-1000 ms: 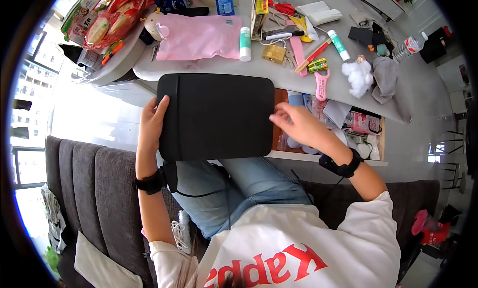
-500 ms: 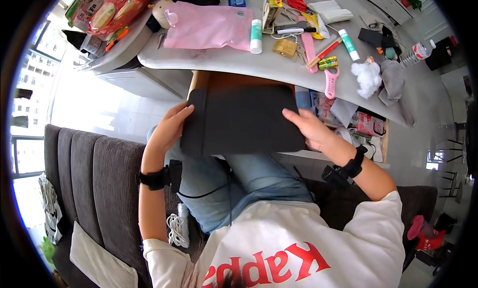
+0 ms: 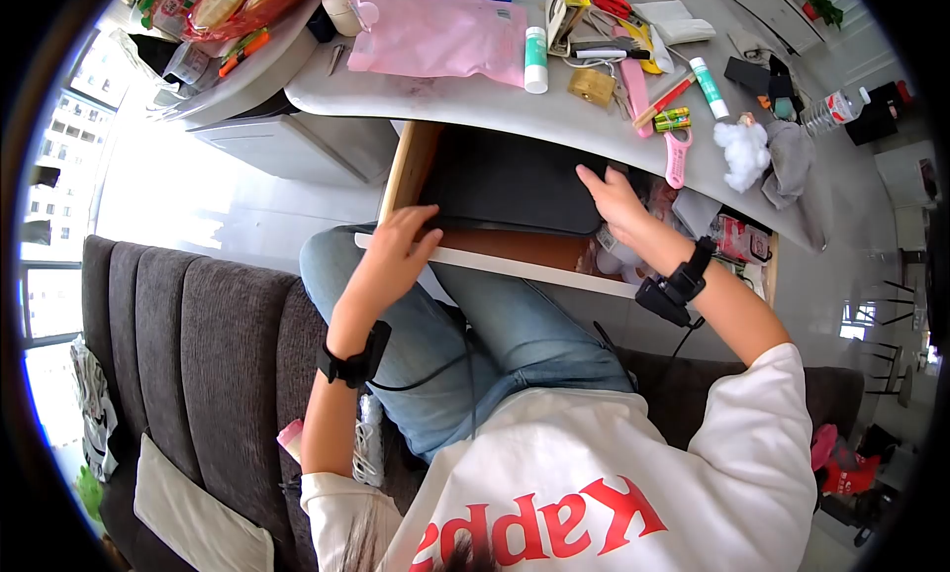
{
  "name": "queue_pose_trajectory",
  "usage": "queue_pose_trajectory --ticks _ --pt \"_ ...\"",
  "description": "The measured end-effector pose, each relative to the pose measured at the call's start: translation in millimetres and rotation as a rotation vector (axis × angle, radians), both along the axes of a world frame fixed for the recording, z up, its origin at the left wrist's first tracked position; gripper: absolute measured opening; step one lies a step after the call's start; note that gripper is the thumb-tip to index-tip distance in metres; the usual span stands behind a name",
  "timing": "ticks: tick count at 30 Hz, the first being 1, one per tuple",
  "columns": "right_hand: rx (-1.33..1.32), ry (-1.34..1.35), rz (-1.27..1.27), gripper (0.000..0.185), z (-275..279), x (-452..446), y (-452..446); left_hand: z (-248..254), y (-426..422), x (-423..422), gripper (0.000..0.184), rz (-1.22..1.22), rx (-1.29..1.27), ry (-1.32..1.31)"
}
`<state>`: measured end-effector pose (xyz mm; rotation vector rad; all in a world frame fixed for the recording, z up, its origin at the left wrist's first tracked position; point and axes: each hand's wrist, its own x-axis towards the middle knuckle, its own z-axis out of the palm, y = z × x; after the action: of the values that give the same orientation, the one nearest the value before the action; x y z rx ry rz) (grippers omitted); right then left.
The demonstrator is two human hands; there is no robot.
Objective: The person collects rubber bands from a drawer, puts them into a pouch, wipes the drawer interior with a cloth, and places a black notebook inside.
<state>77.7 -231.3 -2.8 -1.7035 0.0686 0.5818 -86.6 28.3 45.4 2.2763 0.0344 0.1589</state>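
Observation:
A flat black case (image 3: 510, 186) lies mostly inside the open drawer (image 3: 520, 265), its far part under the tabletop. My right hand (image 3: 618, 204) grips the case's right edge, thumb on top and the other fingers partly hidden. At the drawer's front left corner is my left hand (image 3: 388, 260), its thumb and fingers apart, with the fingertips close to the case's near left corner. I cannot tell whether they touch it. Brown drawer bottom shows between the case and the drawer front.
Packets and small items (image 3: 737, 238) fill the drawer's right side. On the desk are a pink pouch (image 3: 440, 38), glue sticks (image 3: 535, 62), a brass padlock (image 3: 591, 87), pink-handled scissors (image 3: 677, 156), white fluff (image 3: 742, 154) and a plastic bottle (image 3: 833, 109). A dark sofa (image 3: 213, 364) stands behind.
The black case has gone from above my lap and the drawer forward and down into the drawer. My left hand has come off its left edge; my right hand still holds the right edge.

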Motion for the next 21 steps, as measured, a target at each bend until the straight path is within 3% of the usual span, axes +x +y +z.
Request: queue_pose_trajectory --ticks 3,6,9,10,12,15,16,19,21 --pt "0.025 0.176 0.069 0.04 -4 4 8 -4 -8 -7 0.021 -0.082 0.263 0.083" --pt "-0.048 0.373 0.143 0.047 -26 19 7 -4 -12 -9 0.024 -0.04 0.275 0.072" --pt "-0.297 0.239 0.135 0.054 -44 14 11 -3 -13 -9 0.026 -0.037 0.296 0.104" --pt "-0.249 0.235 0.173 0.071 -60 19 7 -3 -13 -10 0.026 -0.032 0.303 0.106" --pt "-0.402 -0.038 0.272 0.081 -69 19 3 -2 -13 -12 0.026 -0.035 0.308 0.116" --pt "-0.721 -0.239 0.501 0.098 -20 -13 23 -1 -16 -15 0.026 -0.025 0.303 0.13" --pt "-0.775 -0.362 0.681 0.097 -2 -23 30 -1 -17 -16 0.026 -0.017 0.3 0.135" --pt "-0.774 -0.899 0.975 0.091 14 -46 52 -1 -19 -20 0.025 0.005 0.296 0.105" --pt "-0.677 -0.992 1.101 0.089 6 -46 75 0 -20 -21 0.024 0.003 0.303 0.099"
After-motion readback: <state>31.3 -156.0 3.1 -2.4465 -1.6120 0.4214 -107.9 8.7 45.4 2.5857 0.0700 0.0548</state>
